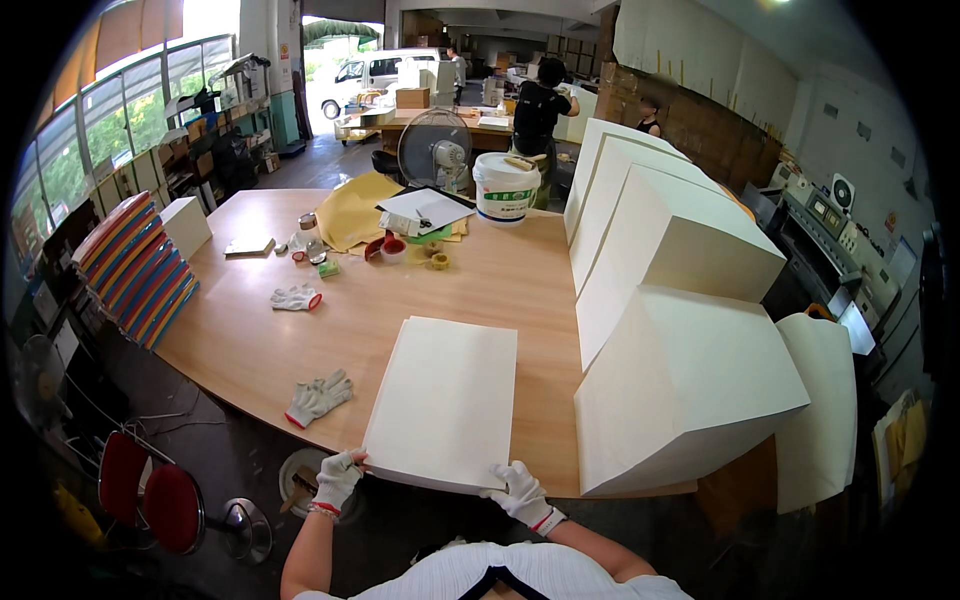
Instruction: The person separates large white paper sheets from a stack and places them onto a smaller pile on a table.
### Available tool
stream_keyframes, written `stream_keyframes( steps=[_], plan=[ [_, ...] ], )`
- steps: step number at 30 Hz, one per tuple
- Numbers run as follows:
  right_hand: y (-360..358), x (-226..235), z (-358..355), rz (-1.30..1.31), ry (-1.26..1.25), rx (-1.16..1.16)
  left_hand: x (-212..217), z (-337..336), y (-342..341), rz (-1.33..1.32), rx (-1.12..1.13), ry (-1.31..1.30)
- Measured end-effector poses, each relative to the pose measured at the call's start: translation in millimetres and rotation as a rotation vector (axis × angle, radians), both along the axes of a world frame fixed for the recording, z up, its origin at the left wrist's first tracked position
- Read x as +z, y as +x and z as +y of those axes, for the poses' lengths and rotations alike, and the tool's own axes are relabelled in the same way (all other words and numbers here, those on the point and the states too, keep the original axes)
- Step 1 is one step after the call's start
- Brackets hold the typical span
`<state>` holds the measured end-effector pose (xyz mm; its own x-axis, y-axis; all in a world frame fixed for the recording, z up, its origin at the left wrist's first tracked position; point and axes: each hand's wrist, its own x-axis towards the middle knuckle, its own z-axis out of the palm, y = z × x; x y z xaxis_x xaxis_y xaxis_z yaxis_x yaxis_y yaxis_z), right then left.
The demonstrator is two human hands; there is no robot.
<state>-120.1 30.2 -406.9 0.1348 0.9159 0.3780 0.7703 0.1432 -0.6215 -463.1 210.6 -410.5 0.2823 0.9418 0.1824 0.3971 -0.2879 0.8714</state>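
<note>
Both gloved hands, the left hand [337,478] and the right hand [520,492], pinch the near corners of the white paper stack [445,400], which lies flat at the bench [350,330] edge, seemingly to keep its sheets aligned.

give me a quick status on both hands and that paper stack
Left hand and right hand, both gloved, gripping near edge of white paper stack. Stack flat on wooden table, near edge overhanging. Tall paper stacks close on right; loose glove left.
</note>
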Motion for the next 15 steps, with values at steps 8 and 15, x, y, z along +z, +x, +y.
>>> stream_keyframes(
  steps=[8,15],
  plan=[
    [-3.0,-4.3,-2.4,-0.044,-0.068,-0.038,1.2,0.7,-2.5,0.036,0.002,-0.118],
    [2.9,15.1,20.9,0.567,-0.293,-0.385,38.8,29.9,20.7,0.204,0.247,-0.316]
  ],
)
